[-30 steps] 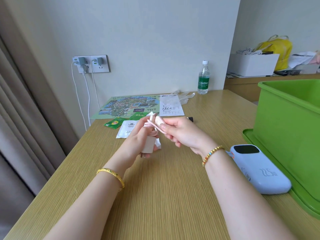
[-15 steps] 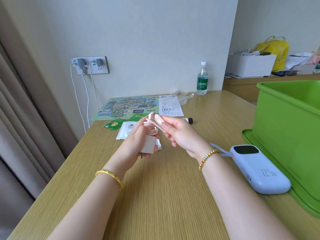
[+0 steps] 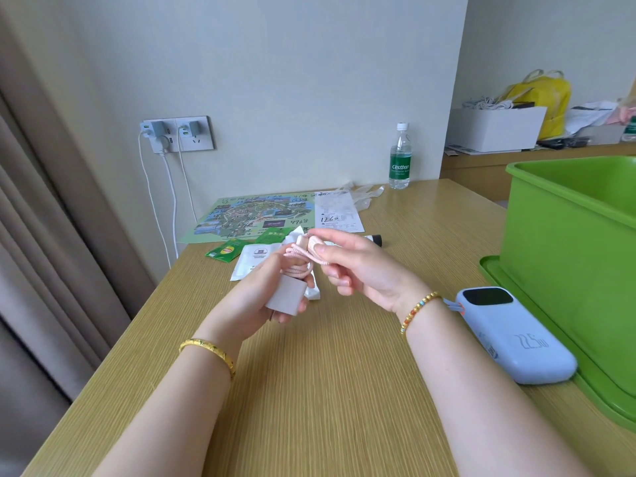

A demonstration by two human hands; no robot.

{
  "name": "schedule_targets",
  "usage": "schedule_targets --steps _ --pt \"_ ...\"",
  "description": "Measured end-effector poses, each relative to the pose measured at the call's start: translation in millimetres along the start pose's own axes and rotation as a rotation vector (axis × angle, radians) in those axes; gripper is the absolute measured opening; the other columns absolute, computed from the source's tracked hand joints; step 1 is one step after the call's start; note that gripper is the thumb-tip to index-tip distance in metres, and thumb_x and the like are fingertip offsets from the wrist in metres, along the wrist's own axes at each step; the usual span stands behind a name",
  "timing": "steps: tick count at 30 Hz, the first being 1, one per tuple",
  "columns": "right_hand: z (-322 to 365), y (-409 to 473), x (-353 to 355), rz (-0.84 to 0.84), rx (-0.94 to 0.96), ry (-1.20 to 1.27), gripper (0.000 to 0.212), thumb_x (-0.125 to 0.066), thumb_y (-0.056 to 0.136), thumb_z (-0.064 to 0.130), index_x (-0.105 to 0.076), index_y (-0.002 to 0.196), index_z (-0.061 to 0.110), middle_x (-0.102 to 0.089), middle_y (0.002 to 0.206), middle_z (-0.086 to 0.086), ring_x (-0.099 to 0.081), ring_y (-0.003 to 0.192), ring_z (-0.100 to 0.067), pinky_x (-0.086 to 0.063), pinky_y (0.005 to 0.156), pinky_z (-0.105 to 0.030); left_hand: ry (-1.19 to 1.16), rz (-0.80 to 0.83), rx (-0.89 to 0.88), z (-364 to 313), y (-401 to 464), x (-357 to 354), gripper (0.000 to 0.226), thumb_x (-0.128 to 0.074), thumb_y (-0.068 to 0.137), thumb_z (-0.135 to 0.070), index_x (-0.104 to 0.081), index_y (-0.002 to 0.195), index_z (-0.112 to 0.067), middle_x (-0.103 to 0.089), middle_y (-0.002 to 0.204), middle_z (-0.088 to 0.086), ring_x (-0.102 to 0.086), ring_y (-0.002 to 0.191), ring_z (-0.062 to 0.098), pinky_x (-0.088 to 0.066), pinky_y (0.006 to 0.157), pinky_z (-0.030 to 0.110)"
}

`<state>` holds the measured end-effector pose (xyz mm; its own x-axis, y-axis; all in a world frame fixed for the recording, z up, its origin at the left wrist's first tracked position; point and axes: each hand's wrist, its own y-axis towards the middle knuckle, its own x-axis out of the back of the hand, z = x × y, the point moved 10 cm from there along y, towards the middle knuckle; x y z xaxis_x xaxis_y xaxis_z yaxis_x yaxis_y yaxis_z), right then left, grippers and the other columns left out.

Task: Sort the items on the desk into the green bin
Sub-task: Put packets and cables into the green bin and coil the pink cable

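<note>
My left hand (image 3: 261, 287) grips a pale pink charger block (image 3: 285, 296) above the middle of the wooden desk (image 3: 327, 390). A coiled pink cable (image 3: 299, 265) sits on top of the block. My right hand (image 3: 358, 266) pinches the cable's free end with its plug between thumb and fingers. The green bin (image 3: 557, 256) stands at the right on its green lid (image 3: 495, 273). A light blue power bank (image 3: 516, 335) lies beside the bin. Further back are green sachets (image 3: 227, 251), a white packet (image 3: 253, 263), a map (image 3: 254, 216), a receipt (image 3: 339, 215) and a black-capped tube (image 3: 375, 239).
A water bottle (image 3: 400, 158) stands by the wall, with crumpled clear plastic (image 3: 361, 194) near it. Chargers with white cords hang from a wall socket (image 3: 177, 134). A curtain (image 3: 44, 218) covers the left. A side shelf holds a white box (image 3: 495, 127) and a yellow bag (image 3: 543, 94).
Both hands stay together over the desk. My right hand has shifted slightly while working the pink cable around the coil on the charger block.
</note>
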<state>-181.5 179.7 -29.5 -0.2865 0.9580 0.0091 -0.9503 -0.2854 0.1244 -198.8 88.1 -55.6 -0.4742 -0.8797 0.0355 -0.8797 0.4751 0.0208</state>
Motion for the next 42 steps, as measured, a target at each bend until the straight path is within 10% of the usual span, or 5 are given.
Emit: schedule_targets --steps 5,22,30,38,42 --pt "0 -2 -11 0.120 -0.002 0.073 0.021 -0.053 0.092 0.021 -0.058 0.111 0.027 -0.046 0.057 0.006 -0.037 0.046 -0.006 -0.028 0.040 -0.015 -0.054 0.047 0.000 1 -2 -2 0.018 -0.043 0.082 -0.031 -0.054 0.088 -0.019 -0.061 0.066 -0.002 -0.053 0.044 0.018 -0.028 0.035 0.017" --pt "-15 3 7 -0.222 -0.010 -0.031 0.027 -0.049 0.094 0.031 -0.056 0.113 0.013 -0.046 0.067 0.001 -0.039 0.053 -0.008 -0.028 0.040 -0.016 -0.068 -0.189 0.069 20 0 8 0.017 -0.041 0.093 -0.033 -0.056 0.095 -0.024 -0.060 0.081 0.006 -0.062 0.054 0.015 -0.048 0.043 0.027" --pt "-16 -19 -7 -0.213 -0.124 -0.115 0.031 -0.035 0.095 0.047 -0.050 0.115 0.028 -0.054 0.097 0.015 -0.056 0.093 -0.006 -0.052 0.077 -0.026 -0.198 -0.462 -0.227 -23 -19 25 0.025 -0.036 0.099 -0.029 -0.052 0.111 -0.015 -0.064 0.101 0.004 -0.066 0.079 0.005 -0.051 0.066 0.020" --pt "39 -43 1 -0.204 -0.005 0.346 0.012 -0.046 0.096 0.019 -0.053 0.093 0.011 -0.057 0.071 -0.002 -0.057 0.061 -0.011 -0.038 0.050 -0.020 -0.061 -0.426 -0.249 -87 -18 -33 0.034 -0.029 0.097 -0.046 -0.050 0.114 -0.025 -0.061 0.098 0.003 -0.061 0.088 0.021 -0.050 0.078 0.038" --pt "85 -71 32 -0.289 0.094 0.255 0.015 -0.042 0.098 0.015 -0.055 0.104 0.010 -0.058 0.077 -0.002 -0.056 0.056 -0.009 -0.042 0.049 -0.017 0.045 -0.323 -0.314 -132 -12 -78 0.031 -0.037 0.097 -0.040 -0.050 0.119 -0.023 -0.062 0.091 -0.004 -0.061 0.059 -0.005 -0.043 0.045 0.008"
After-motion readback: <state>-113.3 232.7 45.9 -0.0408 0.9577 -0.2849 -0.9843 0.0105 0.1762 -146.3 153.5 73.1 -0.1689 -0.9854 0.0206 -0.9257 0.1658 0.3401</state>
